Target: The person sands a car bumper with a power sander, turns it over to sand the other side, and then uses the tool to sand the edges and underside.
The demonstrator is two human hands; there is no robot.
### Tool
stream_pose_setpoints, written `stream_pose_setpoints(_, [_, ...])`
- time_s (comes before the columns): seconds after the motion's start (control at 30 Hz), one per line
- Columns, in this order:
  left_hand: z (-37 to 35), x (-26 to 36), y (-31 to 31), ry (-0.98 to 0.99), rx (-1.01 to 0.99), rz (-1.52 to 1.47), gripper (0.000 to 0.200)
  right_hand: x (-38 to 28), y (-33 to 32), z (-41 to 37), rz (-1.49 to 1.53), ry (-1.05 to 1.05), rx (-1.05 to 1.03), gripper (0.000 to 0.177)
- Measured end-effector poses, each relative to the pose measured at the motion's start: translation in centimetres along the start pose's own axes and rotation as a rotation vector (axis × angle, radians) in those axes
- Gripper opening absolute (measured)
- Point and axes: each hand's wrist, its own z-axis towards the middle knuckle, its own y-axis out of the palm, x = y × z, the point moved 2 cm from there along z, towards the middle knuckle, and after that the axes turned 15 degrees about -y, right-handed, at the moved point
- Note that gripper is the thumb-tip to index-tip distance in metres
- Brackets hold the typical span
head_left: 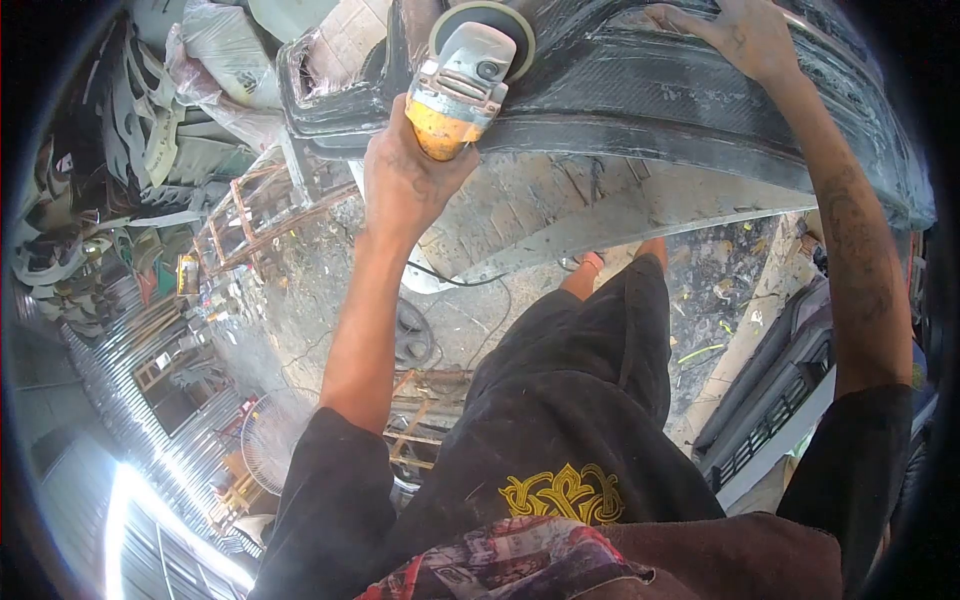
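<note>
The fingers of the left hand (405,185) are closed round the yellow rear body of an angle grinder (460,85), the thumb curled up its right side, so the tool stands out of the fist and points away from the person. Its grey gear head lies just beyond the knuckles. The round sanding disc (505,22) at the far end is pressed against the near face of a black bumper (660,100).

The right hand (745,35) is open, its fingers (680,15) spread and laid flat on the bumper's upper surface, well apart from the grinder and further along the same part. The palm rests on the panel and grips nothing.

The bumper runs across the top of the view, from a squared end at the left to a curved end at the right, and its surface shows a woven texture. It lies above the person's black shorts (570,400) and one foot (590,265).

A thin power cord (470,283) trails over the cracked concrete floor (300,330) below. A rusty metal frame (260,215) stands to the left, with plastic bags (225,50) beyond it and a fan (268,440) nearer the person. A dark grille part (770,400) lies at the right.
</note>
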Motion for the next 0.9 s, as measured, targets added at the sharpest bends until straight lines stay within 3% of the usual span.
stream_pose_setpoints(0.9, [0.42, -0.07, 0.84, 0.035, -0.015, -0.049, 0.054, -0.48, -0.02, 0.26, -0.033, 0.098, -0.081, 0.064])
